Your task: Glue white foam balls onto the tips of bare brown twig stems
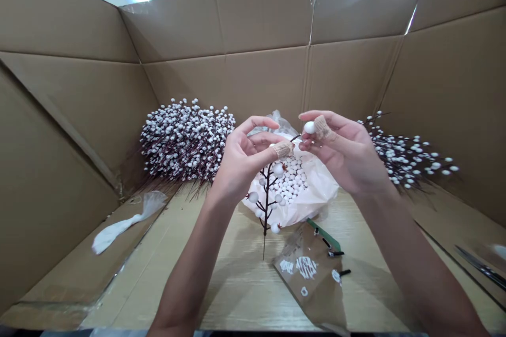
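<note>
My left hand (253, 155) pinches a dark artificial berry branch (267, 195) near its upper part. White berries sit on its side twigs, and its thin bare stem end hangs down over the table. One twig tip points rightward out of my left fingers. Between thumb and fingers of my right hand (340, 142) is a loose white berry (309, 127), close to that tip; whether they touch I cannot tell. Both thumbs wear beige tape wraps. Under my hands lies an open white plastic bag (316, 197) holding many loose white berries (290, 181).
A big heap of berry branches (185, 137) lies at the back left, a smaller heap (411, 158) at the right. Glue-smeared cardboard (308, 279) with a green strip (326, 235) lies in front. Scissors (482, 267) are far right, a white plastic piece (126, 224) left. Cardboard walls surround the table.
</note>
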Demonstrator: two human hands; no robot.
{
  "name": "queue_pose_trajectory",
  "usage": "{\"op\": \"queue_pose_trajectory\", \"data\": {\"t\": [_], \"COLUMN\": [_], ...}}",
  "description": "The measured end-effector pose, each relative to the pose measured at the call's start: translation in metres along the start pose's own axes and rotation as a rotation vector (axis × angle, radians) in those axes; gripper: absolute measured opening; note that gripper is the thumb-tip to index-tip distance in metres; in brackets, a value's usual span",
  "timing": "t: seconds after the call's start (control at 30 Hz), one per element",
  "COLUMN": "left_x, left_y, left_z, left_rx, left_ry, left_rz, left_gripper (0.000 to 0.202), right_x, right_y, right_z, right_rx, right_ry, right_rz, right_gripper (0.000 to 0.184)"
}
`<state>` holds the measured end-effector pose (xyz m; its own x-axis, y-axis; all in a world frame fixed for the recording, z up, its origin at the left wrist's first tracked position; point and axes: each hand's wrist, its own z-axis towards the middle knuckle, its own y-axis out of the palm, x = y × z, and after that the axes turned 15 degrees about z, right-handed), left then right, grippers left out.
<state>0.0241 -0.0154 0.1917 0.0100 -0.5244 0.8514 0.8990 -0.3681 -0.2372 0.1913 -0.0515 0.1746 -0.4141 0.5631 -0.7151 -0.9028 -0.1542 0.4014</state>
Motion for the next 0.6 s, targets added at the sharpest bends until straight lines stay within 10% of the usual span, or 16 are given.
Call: {"op": "queue_pose_trajectory", "data": {"t": [0.6], "left_x": [0.0001], "left_y": [0.0049], "left_z": [-0.0008], "left_rx": [0.017], "left_ry": [0.004], "left_rz": [-0.055], "left_gripper": [0.034], "right_x": [0.0048], "right_y": [0.0052], "right_z": [-0.0022], "right_rx": [-0.055], "right_ry": [-0.062], "right_rz": [0.055], "right_gripper": [0.014]}}
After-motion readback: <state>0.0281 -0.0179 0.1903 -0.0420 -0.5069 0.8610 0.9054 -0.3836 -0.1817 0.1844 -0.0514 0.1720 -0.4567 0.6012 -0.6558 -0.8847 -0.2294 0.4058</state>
